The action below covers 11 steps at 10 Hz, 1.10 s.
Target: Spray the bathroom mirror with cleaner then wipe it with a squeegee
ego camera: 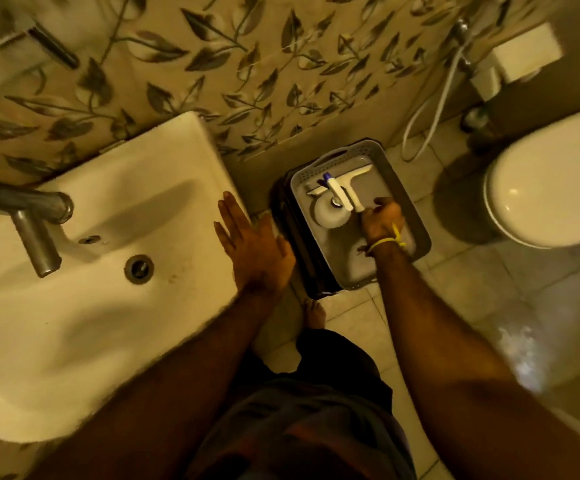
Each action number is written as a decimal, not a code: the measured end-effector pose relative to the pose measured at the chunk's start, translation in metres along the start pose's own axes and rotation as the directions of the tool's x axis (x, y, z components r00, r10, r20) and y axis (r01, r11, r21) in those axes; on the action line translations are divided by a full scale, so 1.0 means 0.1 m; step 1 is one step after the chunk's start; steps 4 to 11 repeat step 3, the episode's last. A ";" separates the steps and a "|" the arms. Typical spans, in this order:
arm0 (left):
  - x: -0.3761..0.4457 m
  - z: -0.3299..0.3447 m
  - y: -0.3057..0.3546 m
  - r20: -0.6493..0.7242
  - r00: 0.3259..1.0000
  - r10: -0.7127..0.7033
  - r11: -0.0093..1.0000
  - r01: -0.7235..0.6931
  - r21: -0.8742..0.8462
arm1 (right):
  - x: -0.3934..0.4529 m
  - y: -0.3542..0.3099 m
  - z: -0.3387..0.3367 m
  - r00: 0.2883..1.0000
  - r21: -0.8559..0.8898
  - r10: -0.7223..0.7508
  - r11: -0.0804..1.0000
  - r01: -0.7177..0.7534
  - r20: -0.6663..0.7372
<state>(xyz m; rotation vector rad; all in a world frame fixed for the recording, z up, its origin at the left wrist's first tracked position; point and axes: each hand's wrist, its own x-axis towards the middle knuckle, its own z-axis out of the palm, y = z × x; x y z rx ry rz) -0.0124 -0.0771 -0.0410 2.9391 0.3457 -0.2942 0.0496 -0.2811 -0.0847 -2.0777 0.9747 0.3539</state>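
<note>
Right hand [384,220] fingers curled round squeegee [345,188] handle inside grey basket [416,237]. Left hand [254,247] flat, fingers straight, at sink [108,306] edge. Spray bottle [330,199] touches squeegee.

Dim, warm yellow-brown light over everything. Soft glare on the toilet lid [555,174] and a pale reflection on the wet floor tiles [520,344] at right. Motion blur across the sink [84,306] and wall. Strong wide-angle bending at edges. Deep shadow at bottom.
</note>
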 end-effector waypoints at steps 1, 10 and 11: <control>-0.01 -0.03 -0.02 -0.003 1.000 -0.003 1.000 0.003 -0.017 | -0.34 0.11 0.02 0.995 0.079 -0.066 0.994 0.072 -0.078; -0.05 -0.18 -0.11 0.023 0.999 0.041 0.993 -0.039 -0.109 | -1.12 0.15 0.13 0.951 0.004 -0.293 0.955 0.295 -0.101; -0.05 -0.18 -0.11 0.023 0.999 0.041 0.993 -0.039 -0.109 | -1.12 0.15 0.13 0.951 0.004 -0.293 0.955 0.295 -0.101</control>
